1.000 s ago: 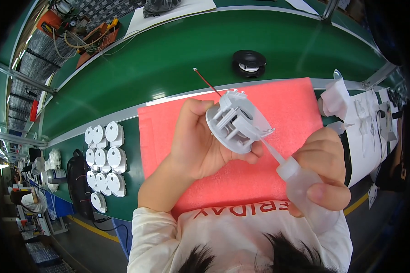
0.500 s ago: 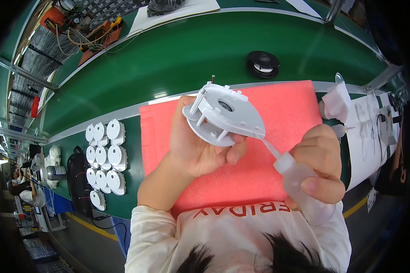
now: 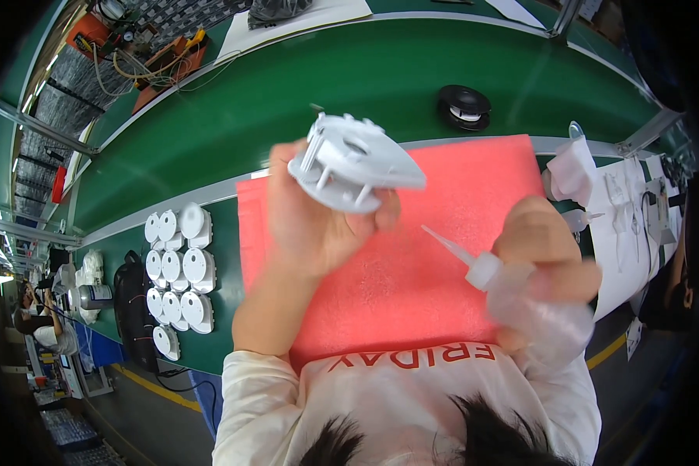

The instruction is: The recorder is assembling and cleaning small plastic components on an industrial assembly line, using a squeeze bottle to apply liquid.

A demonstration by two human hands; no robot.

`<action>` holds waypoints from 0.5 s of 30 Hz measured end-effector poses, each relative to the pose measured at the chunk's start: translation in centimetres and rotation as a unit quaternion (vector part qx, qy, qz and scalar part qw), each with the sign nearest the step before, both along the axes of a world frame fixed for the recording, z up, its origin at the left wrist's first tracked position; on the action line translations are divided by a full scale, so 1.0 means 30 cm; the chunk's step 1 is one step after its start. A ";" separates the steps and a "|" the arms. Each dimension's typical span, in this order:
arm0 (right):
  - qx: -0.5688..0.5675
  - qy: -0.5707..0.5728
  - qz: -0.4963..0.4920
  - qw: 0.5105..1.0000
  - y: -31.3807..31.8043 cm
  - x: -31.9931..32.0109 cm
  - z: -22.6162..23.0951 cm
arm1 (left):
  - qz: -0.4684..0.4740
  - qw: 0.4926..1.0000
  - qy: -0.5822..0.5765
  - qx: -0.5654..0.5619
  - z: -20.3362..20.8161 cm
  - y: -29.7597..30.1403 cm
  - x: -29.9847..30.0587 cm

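My left hand [image 3: 318,225] holds up a white plastic housing [image 3: 365,159] with a round hole, small posts and a gear at its left edge. Its fingers wrap the underside, and the housing is tilted and slightly blurred. In my right hand [image 3: 547,248] is a translucent squeeze bottle [image 3: 540,314] with a white cap and a long thin nozzle. That nozzle tip points toward the housing but stands apart from it. Under both hands lies a pink foam mat [image 3: 388,287].
Several white round units [image 3: 198,268] stand in rows left of the mat. A black round spool-like part [image 3: 464,107] rests on the green shelf beyond it. At right are another small bottle [image 3: 576,220] and a white sheet [image 3: 621,202]. A black bag [image 3: 136,311] lies far left.
The housing in my left hand has moved up and left, away from the nozzle. My right hand and the bottle have drawn slightly right. The black part has shifted a little right.
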State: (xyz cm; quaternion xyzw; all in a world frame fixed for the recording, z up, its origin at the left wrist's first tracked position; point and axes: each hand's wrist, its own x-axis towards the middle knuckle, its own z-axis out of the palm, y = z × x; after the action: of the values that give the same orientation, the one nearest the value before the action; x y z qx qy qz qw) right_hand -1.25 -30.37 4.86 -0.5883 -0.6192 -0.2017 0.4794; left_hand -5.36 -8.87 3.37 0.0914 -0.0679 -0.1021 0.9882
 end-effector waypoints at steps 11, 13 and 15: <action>0.098 0.806 0.209 0.545 0.231 0.245 -0.414 | 0.328 0.224 0.073 0.915 -0.274 0.291 0.399; 0.080 0.797 0.221 0.556 0.225 0.257 -0.411 | 0.318 0.219 0.102 0.917 -0.275 0.278 0.431; 0.086 0.804 0.205 0.551 0.225 0.254 -0.398 | 0.307 0.214 0.128 0.919 -0.277 0.280 0.440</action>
State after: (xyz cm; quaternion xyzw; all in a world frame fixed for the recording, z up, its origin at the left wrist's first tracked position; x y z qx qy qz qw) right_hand 6.38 -23.63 -7.07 -0.3180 -0.0594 0.4066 0.8544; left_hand 7.85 -0.47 -4.94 0.9350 0.2340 0.2069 0.1678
